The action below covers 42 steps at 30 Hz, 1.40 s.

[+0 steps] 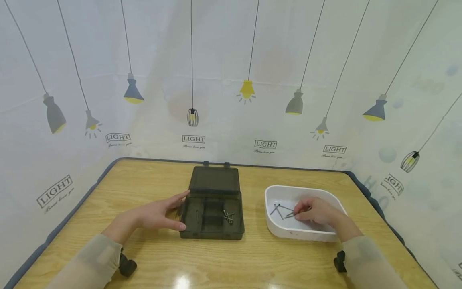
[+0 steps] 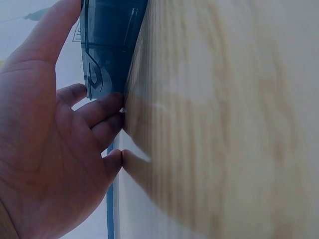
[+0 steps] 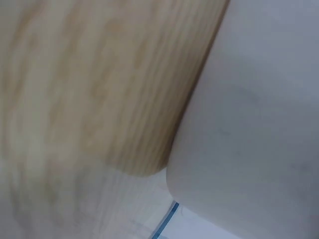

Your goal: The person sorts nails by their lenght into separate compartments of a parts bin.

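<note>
A dark see-through plastic box (image 1: 212, 233) stands on the table with its lid (image 1: 214, 179) raised at the back. One thin metal screw (image 1: 197, 216) lies in its left compartment, and several screws (image 1: 228, 217) lie crossed in the right one. My left hand (image 1: 153, 214) rests against the box's left side, thumb at the front corner and fingers spread further back. Inside the white tray (image 1: 303, 235), my right hand (image 1: 317, 211) pinches at a screw (image 1: 290, 216) with thumb and forefinger; the fingertips partly cover it. More loose screws (image 1: 277, 212) lie beside those fingers.
The wooden table (image 1: 144, 176) has a dark blue edge and meets a printed curtain (image 1: 216, 52) at the back and sides. A strip of bare wood separates box and tray. The right wrist view shows only the tray's outer wall (image 3: 249, 124) and the tabletop.
</note>
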Available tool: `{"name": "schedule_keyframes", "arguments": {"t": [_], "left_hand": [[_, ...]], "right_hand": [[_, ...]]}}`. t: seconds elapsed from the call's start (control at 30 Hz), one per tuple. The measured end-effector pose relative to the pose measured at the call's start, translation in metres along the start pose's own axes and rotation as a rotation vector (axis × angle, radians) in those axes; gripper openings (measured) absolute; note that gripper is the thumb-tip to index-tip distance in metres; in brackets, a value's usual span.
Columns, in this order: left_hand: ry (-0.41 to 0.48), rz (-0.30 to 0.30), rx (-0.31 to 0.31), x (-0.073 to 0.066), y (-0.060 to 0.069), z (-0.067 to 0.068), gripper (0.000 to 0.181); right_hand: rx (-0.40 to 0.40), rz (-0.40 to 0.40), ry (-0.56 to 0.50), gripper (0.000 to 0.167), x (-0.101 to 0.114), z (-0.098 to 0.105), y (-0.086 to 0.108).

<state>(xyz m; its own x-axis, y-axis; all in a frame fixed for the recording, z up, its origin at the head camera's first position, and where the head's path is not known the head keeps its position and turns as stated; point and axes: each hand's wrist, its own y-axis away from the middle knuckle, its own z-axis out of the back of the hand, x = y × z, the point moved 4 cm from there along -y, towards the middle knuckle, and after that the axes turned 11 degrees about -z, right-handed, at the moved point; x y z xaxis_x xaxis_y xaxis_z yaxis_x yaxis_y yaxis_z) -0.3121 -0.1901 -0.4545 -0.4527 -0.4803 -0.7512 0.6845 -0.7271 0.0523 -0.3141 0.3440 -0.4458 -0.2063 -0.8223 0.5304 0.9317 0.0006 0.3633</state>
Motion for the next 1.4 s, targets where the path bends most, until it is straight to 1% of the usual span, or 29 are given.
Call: {"name": "schedule_keyframes", "arguments": {"t": [0.3,0.6,0.83,0.97,1.07,1.13,1.3,1.4], "left_hand": [[-0.008,-0.010,-0.002,-0.0015,0.0003,-0.0004,0.115],[-0.023,-0.014,-0.004,-0.0008,0.0001,0.0000,0.115],[-0.025,-0.013,-0.006,0.0004,-0.0006,0.0002,0.115],[-0.029,-0.022,-0.004,0.0002,-0.0011,-0.0002,0.115],[-0.035,-0.027,-0.003,-0.0002,-0.0014,-0.0002,0.115],[-0.034,-0.025,-0.003,-0.0004,-0.0014,-0.0002,0.115],[-0.024,-0.017,-0.002,0.0000,-0.0010,0.0005,0.115],[-0.018,-0.018,-0.002,0.0005,-0.0007,0.0010,0.115]], "right_hand": [[-0.004,0.008,0.007,0.011,-0.0029,-0.0024,-0.0031],[0.006,0.024,0.008,0.012,0.0018,-0.0031,0.0014],[-0.009,0.048,0.044,0.015,0.0042,-0.0027,0.0032],[-0.013,0.038,0.051,0.016,0.0025,-0.0018,0.0031],[-0.020,0.024,0.041,0.016,0.0003,-0.0002,0.0026],[-0.024,0.030,0.034,0.017,-0.0005,0.0014,0.0024],[-0.012,0.023,-0.025,0.017,-0.0006,0.0045,0.0025],[-0.008,0.044,-0.044,0.019,0.0011,0.0065,0.0037]]}}
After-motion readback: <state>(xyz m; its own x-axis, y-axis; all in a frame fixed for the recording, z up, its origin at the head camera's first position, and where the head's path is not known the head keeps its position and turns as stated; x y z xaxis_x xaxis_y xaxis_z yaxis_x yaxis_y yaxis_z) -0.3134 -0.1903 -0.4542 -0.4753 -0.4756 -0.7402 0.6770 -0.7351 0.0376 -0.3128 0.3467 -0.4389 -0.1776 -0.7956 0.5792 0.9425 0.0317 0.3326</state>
